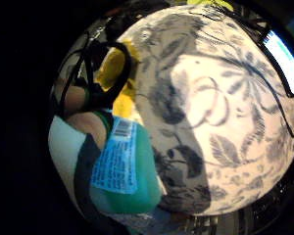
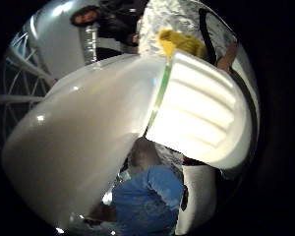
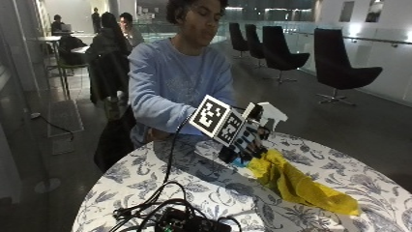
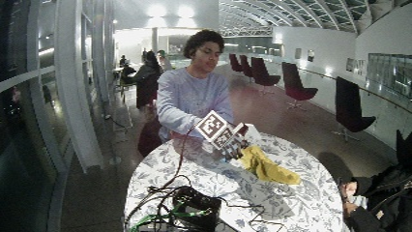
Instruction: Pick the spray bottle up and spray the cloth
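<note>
Holding the white plastic spray bottle [image 3: 267,117] with its teal lower body and blue label, the black-gloved right hand [image 3: 248,140] has its fingers curled round the neck, bottle lifted off the round desk with the blue-and-white floral cover [image 3: 199,186]. In the little-finger palm view the teal body and barcode label [image 1: 120,164] sit right against the palm; the thumb-side view is filled by the white head and ribbed trigger [image 2: 201,110], so the bottle is in the hand, not merely near it. The crumpled yellow cloth [image 3: 299,183] lies on the desk just beside and below the hand, stretching away towards the desk edge; its near end looks touching or almost touching the bottle base, can't tell which. Step in hand, as I read it: aim and squeeze. To do it well: tip the nozzle down at the middle of the cloth rather than the near corner, keep the bottle roughly upright so the pickup tube stays in liquid, and pull the trigger fully with a finger while the rest of the grip keeps the neck. Nozzle direction isn't clear here. Bare left hand not clearly visible. Black cables and a dark box [image 3: 186,222] sit at the desk's near edge, well apart from the cloth; keep the spray off them.
</note>
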